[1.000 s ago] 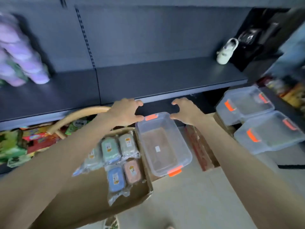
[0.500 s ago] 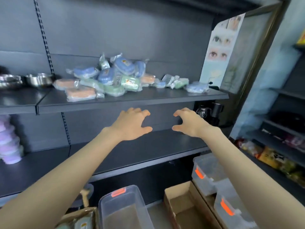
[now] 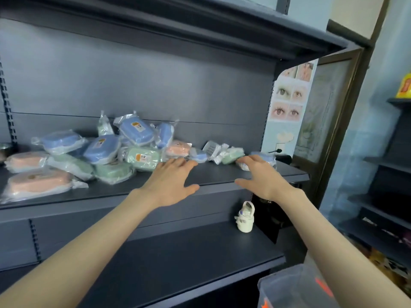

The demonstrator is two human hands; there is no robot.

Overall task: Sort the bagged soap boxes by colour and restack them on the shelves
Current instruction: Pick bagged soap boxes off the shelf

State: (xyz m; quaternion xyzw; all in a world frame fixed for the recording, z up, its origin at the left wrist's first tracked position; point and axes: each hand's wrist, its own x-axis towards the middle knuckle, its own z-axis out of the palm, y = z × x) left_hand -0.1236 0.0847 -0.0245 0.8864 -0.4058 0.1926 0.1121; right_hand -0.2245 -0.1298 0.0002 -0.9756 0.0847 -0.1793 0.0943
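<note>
- The bagged soap boxes [image 3: 104, 152] lie in one mixed heap on the middle shelf [image 3: 213, 174]. Most are on its left and middle part, and a few small bags trail off to the right.
- The colours are all jumbled. A blue box [image 3: 101, 148] sits on top of green ones, a green box [image 3: 144, 157] lies in the middle, and a pink box [image 3: 37, 183] lies at the near left.
- No neat pile of one colour shows, so I think the sorting has hardly begun.
- What is left is nearly all of it: pull the blue, green and pink ones apart, then stack each colour.
- The left hand [image 3: 171, 181] is spread wide and holds nothing. Its fingertips are close to the green box.
- The right hand [image 3: 262, 176] is also spread wide and holds nothing. Its fingertips reach the small bags at the right end, but I cannot tell if they touch.
- The lower shelf [image 3: 178, 252] has a little white thing [image 3: 244, 221] standing at its right end. I cannot tell what it is.
- The left end of the heap is cut off by the picture's edge.
- Boxes under the heap are hidden, so I cannot count them.
- The small bags on the right are blurry, and their colours are hard to tell.
- A clear plastic tub [image 3: 289, 287] at the near right is partly behind the right arm.
</note>
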